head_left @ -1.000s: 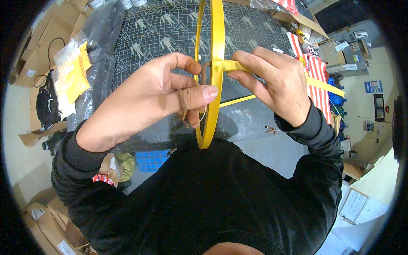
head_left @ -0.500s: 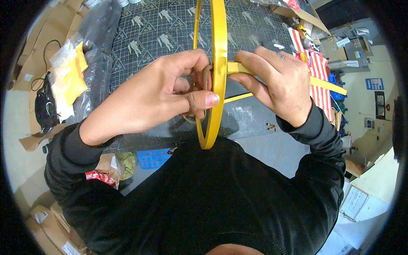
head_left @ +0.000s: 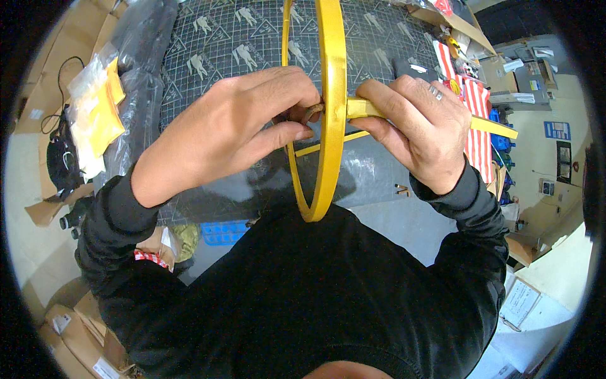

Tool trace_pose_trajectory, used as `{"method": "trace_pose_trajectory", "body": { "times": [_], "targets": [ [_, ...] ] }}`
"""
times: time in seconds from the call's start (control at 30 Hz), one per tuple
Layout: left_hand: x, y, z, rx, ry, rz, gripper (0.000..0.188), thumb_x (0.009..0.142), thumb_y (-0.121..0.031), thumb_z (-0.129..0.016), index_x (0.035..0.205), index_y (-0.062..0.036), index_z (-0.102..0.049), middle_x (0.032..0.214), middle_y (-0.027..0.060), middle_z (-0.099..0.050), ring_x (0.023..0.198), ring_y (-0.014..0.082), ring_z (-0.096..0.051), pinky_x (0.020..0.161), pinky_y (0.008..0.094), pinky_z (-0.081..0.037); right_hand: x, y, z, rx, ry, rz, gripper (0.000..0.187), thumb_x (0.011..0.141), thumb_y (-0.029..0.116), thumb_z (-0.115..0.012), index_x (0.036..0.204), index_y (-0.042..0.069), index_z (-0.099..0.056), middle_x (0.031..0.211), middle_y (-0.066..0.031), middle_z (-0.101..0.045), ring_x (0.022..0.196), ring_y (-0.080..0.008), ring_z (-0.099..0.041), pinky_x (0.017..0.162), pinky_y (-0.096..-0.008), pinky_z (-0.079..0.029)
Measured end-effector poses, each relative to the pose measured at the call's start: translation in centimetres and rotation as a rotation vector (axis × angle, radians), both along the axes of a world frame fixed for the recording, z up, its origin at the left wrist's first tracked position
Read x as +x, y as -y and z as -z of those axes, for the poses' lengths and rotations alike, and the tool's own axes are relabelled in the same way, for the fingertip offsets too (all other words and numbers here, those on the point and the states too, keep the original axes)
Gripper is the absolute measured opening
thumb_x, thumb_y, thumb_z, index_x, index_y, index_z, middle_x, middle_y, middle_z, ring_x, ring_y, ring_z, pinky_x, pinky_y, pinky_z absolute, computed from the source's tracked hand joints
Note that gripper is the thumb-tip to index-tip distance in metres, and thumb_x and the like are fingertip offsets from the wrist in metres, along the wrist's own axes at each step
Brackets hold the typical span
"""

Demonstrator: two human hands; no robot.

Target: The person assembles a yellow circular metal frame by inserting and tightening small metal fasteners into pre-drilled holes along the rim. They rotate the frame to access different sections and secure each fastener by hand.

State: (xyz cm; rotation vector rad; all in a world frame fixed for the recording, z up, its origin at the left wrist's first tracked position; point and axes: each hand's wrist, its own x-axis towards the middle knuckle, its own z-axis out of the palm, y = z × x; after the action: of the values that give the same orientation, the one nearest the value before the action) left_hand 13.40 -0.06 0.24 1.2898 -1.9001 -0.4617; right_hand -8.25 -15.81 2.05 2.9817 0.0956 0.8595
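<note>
One yellow hoop on edge, two bare hands, one strap pinched.

From my remote seat: the hoop's top runs out of frame, its low curve overlaps the black shirt near the table edge (touching or not, I can't tell); side room lies leftward, one yellow packet well apart from the left hand, while one striped cloth sits beyond the right hand; that right thumb and fingers grip the yellow strap just outside the hoop, more yellow showing past the knuckles; left fingers curl at the hoop's other side, by one small brown piece, mostly hidden, hold uncertain.
</note>
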Motion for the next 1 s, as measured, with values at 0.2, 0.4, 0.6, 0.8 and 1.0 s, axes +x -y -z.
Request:
{"method": "trace_pose_trajectory", "body": {
  "times": [0.2, 0.4, 0.6, 0.8, 1.0],
  "targets": [
    [-0.5, 2.1, -1.1, -0.281, 0.112, -0.038, 0.036, 0.080, 0.003, -0.074, 0.113, -0.0004, -0.061, 0.101, 0.0145, -0.066, 0.091, 0.0314, -0.069, 0.082, 0.0370, -0.056, -1.0, 1.9, -3.1, -0.011, -0.033, 0.067, 0.037, 0.078, 0.033, -0.081, 0.105, 0.012, -0.070, 0.080, -0.0035, -0.064, 0.062, -0.0238, -0.064, 0.055, -0.0366, -0.049],
    [-2.3, 5.8, 0.0, -0.414, -0.012, 0.012, 0.036, 0.077, 0.008, -0.074, 0.111, 0.0025, -0.062, 0.104, 0.0155, -0.066, 0.091, 0.0294, -0.070, 0.079, 0.0343, -0.056, -2.6, 4.6, -4.8, 0.029, -0.073, 0.044, 0.030, 0.086, 0.029, -0.077, 0.106, 0.008, -0.071, 0.080, -0.0083, -0.067, 0.066, -0.0285, -0.066, 0.057, -0.0383, -0.049],
    [-2.4, 6.7, 3.0, -0.497, 0.181, 0.038, 0.025, 0.081, 0.002, -0.070, 0.105, -0.0006, -0.065, 0.104, 0.0134, -0.067, 0.094, 0.0329, -0.067, 0.082, 0.0378, -0.056, -4.3, 4.2, -1.8, 0.134, -0.132, 0.072, 0.028, 0.088, 0.031, -0.076, 0.101, 0.007, -0.071, 0.083, -0.0096, -0.070, 0.067, -0.0291, -0.067, 0.058, -0.0387, -0.050],
    [-1.7, 6.5, 2.8, -0.698, 0.335, -0.007, 0.022, 0.084, -0.006, -0.068, 0.106, -0.0039, -0.067, 0.106, 0.0105, -0.068, 0.096, 0.0304, -0.069, 0.082, 0.0362, -0.056, -4.3, 4.8, -2.8, 0.161, -0.227, 0.027, 0.028, 0.088, 0.029, -0.076, 0.102, 0.006, -0.071, 0.082, -0.0095, -0.069, 0.068, -0.0295, -0.067, 0.059, -0.0378, -0.050],
    [-0.7, 7.1, 6.6, -0.666, 0.071, -0.138, 0.024, 0.083, 0.002, -0.073, 0.106, -0.0020, -0.068, 0.100, 0.0110, -0.071, 0.093, 0.0273, -0.071, 0.082, 0.0326, -0.057, -3.5, 4.8, -4.1, 0.060, -0.209, 0.025, 0.025, 0.088, 0.024, -0.077, 0.102, 0.003, -0.071, 0.085, -0.0114, -0.070, 0.072, -0.0298, -0.068, 0.062, -0.0375, -0.051]
  ]
}}
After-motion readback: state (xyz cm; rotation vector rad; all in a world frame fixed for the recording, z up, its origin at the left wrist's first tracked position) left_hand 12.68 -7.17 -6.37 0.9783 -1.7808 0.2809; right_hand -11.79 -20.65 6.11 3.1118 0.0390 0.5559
